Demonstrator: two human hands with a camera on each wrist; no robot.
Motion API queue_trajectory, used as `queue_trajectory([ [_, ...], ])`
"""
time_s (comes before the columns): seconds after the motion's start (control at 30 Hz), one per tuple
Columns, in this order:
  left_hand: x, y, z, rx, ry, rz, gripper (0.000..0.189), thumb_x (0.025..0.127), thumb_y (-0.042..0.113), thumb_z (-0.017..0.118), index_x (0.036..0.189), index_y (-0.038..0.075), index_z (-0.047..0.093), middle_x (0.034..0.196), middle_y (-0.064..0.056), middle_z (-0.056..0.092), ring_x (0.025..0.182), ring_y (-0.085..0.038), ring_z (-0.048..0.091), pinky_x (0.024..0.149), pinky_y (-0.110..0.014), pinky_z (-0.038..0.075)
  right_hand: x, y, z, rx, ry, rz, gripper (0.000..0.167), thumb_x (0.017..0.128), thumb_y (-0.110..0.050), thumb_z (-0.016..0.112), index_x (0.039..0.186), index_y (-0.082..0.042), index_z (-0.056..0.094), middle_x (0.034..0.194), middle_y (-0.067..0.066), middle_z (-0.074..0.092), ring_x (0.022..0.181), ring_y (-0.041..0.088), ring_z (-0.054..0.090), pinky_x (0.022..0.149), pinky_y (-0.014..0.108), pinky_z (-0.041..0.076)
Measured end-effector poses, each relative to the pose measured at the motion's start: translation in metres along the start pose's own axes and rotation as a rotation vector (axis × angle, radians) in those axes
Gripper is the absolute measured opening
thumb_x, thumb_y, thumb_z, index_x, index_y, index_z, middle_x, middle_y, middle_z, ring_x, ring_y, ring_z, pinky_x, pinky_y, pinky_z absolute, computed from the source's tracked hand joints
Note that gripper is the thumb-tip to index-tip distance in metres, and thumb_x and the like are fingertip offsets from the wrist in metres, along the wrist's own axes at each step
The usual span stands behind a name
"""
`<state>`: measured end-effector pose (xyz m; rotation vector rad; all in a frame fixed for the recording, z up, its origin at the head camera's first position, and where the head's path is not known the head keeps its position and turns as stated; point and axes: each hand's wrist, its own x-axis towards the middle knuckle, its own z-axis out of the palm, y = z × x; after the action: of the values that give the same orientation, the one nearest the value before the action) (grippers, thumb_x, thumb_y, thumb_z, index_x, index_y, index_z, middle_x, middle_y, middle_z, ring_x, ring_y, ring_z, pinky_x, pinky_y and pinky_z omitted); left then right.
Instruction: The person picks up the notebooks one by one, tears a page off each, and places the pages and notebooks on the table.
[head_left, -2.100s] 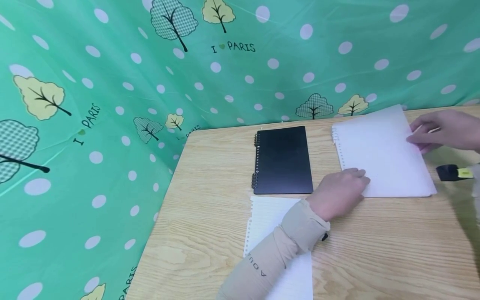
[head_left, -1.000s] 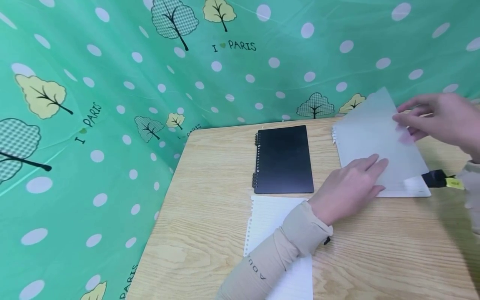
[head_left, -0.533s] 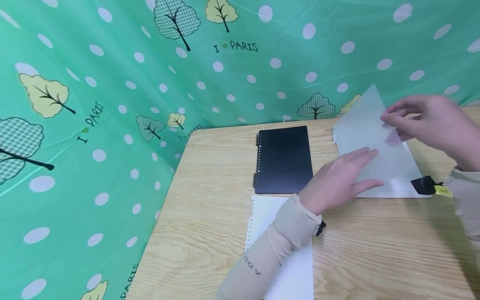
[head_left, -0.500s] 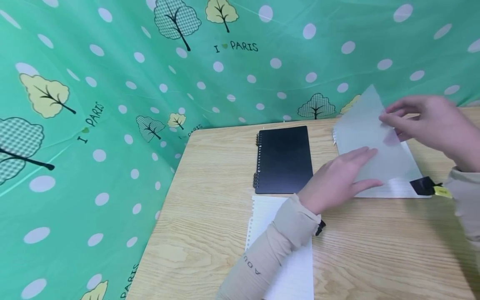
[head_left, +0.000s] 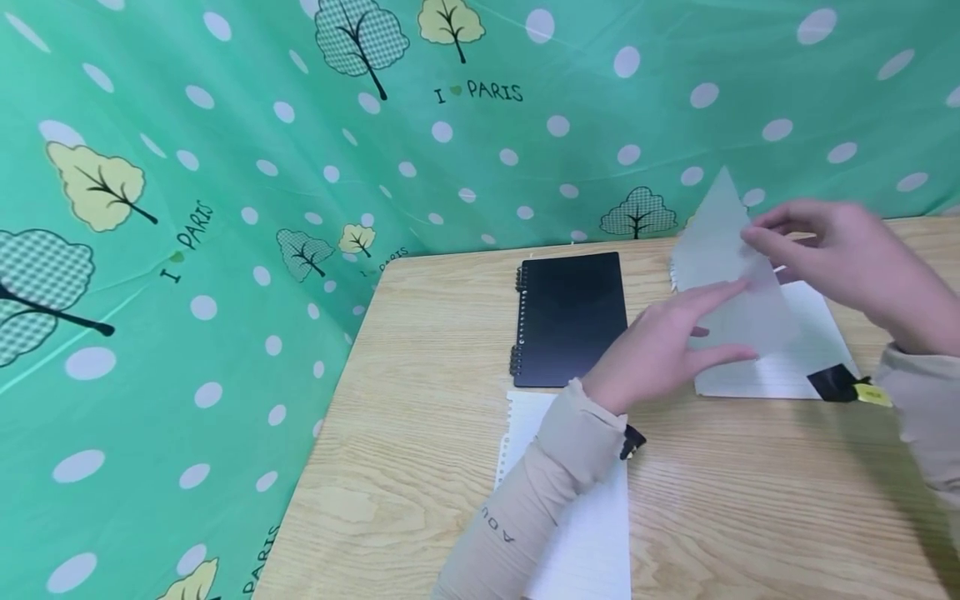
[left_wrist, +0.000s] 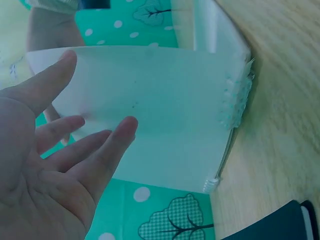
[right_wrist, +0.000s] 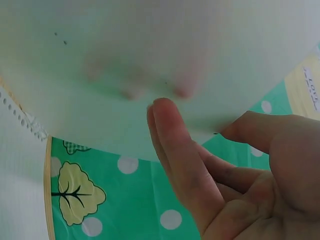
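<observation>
A loose-leaf notebook with a translucent plastic cover [head_left: 723, 229] and white lined pages [head_left: 813, 321] lies at the right back of the table. Its cover is lifted and leans toward the left, bent upward. My right hand [head_left: 843, 250] pinches the cover's free edge, thumb on one face and fingers behind it, as the right wrist view shows. On the other side my left hand [head_left: 648, 350] is held up with fingers spread and nearly straight. Its fingertips are at the cover [left_wrist: 165, 100]; whether they all touch it I cannot tell. White binding rings [left_wrist: 235, 102] run along the spine.
A shut black ring notebook [head_left: 573, 321] lies left of the hands. In front of it is a loose lined sheet [head_left: 581, 533] with punched holes, partly under my left forearm. Black wrist straps [head_left: 834, 383] hang by the sleeves. A green dotted curtain [head_left: 465, 150] borders the table [head_left: 420, 333].
The cover has risen from lying nearly flat and swung left, uncovering more of the lined pages. My right hand moved left with it; my left hand lifted off the notebook and drew back left.
</observation>
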<state>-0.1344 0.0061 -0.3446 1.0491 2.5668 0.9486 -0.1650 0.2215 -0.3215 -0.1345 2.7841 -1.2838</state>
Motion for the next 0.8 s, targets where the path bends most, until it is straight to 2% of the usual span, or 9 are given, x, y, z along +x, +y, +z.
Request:
queue_trajectory([
  [0.13, 0.0, -0.001, -0.005, -0.115, 0.006, -0.064, 0.068, 0.094, 0.04, 0.067, 0.153, 0.027, 0.037, 0.151, 0.022, 0.04, 0.124, 0.008, 0.051, 0.091, -0.004, 0.044, -0.001, -0.002, 0.006, 0.079, 0.0, -0.031, 0.051, 0.1, -0.043, 0.056, 0.131, -0.003, 0.057, 0.123, 0.002, 0.057, 0.078, -0.012, 0.063, 0.063, 0.012, 0.05],
  [0.2, -0.001, -0.001, -0.007, -0.167, 0.013, -0.09, 0.065, 0.096, 0.039, 0.065, 0.153, 0.027, 0.038, 0.15, 0.023, 0.04, 0.122, 0.006, 0.053, 0.091, -0.005, 0.045, -0.001, -0.004, 0.009, 0.104, -0.004, -0.054, 0.051, 0.101, -0.041, 0.055, 0.133, -0.001, 0.055, 0.121, 0.0, 0.056, 0.082, -0.016, 0.06, 0.065, 0.01, 0.051],
  [0.37, -0.002, -0.005, -0.013, -0.277, 0.058, -0.097, 0.059, 0.099, 0.037, 0.061, 0.152, 0.025, 0.04, 0.151, 0.02, 0.041, 0.121, 0.005, 0.055, 0.092, -0.007, 0.046, 0.0, -0.009, 0.017, 0.123, -0.049, -0.086, 0.053, 0.103, -0.038, 0.05, 0.141, -0.001, 0.048, 0.131, 0.012, 0.053, 0.09, -0.017, 0.055, 0.07, 0.007, 0.049],
  [0.57, -0.003, -0.011, -0.018, -0.282, 0.107, -0.085, 0.055, 0.101, 0.036, 0.056, 0.152, 0.021, 0.042, 0.152, 0.016, 0.043, 0.121, 0.004, 0.056, 0.092, -0.008, 0.047, -0.001, -0.014, 0.024, 0.149, -0.1, -0.099, 0.054, 0.105, -0.039, 0.046, 0.144, -0.002, 0.045, 0.138, 0.015, 0.05, 0.097, -0.014, 0.053, 0.075, 0.004, 0.046],
  [0.63, -0.004, -0.013, -0.02, -0.277, 0.12, -0.077, 0.053, 0.103, 0.036, 0.054, 0.152, 0.02, 0.041, 0.152, 0.014, 0.043, 0.122, 0.003, 0.056, 0.091, -0.008, 0.048, -0.001, -0.016, 0.027, 0.138, -0.123, -0.093, 0.057, 0.105, -0.041, 0.043, 0.146, -0.001, 0.042, 0.141, 0.018, 0.048, 0.109, -0.001, 0.057, 0.084, 0.017, 0.053],
  [0.7, -0.005, -0.015, -0.021, -0.273, 0.131, -0.071, 0.052, 0.104, 0.036, 0.051, 0.152, 0.02, 0.041, 0.153, 0.012, 0.043, 0.123, 0.002, 0.056, 0.091, -0.009, 0.048, -0.001, -0.017, 0.03, 0.128, -0.151, -0.082, 0.06, 0.106, -0.043, 0.04, 0.149, -0.001, 0.038, 0.144, 0.02, 0.046, 0.12, 0.015, 0.056, 0.095, 0.035, 0.054],
  [0.77, -0.006, -0.016, -0.022, -0.27, 0.146, -0.064, 0.051, 0.104, 0.036, 0.05, 0.152, 0.02, 0.04, 0.153, 0.011, 0.043, 0.121, 0.0, 0.058, 0.09, -0.009, 0.049, -0.001, -0.019, 0.033, 0.128, -0.181, -0.078, 0.063, 0.106, -0.045, 0.036, 0.151, 0.0, 0.034, 0.148, 0.022, 0.041, 0.129, 0.032, 0.049, 0.097, 0.034, 0.052],
  [0.8, -0.006, -0.017, -0.023, -0.272, 0.153, -0.064, 0.052, 0.105, 0.036, 0.049, 0.153, 0.02, 0.04, 0.153, 0.01, 0.043, 0.121, -0.001, 0.059, 0.09, -0.009, 0.049, -0.001, -0.02, 0.035, 0.133, -0.198, -0.077, 0.065, 0.107, -0.046, 0.034, 0.152, 0.001, 0.031, 0.15, 0.022, 0.039, 0.132, 0.041, 0.044, 0.1, 0.042, 0.05],
])
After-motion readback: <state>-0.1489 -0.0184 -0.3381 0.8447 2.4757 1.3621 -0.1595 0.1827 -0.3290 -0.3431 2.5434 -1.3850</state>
